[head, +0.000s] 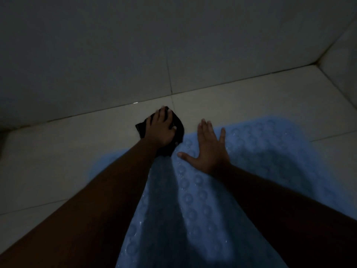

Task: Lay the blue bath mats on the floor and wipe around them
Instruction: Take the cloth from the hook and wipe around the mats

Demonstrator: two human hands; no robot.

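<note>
On the floor (241, 97) by the wall, my left hand (161, 128) presses a dark cloth (178, 128) flat; my right hand (209, 149), fingers spread, rests on the mat (260, 151).

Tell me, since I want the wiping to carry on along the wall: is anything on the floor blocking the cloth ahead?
Nothing visible does. The left hand presses the dark cloth on bare floor tile beside the blue mat.

Tiled floor (251, 97) (dim), blue mat (260, 151), black cloth (178, 130)
</note>
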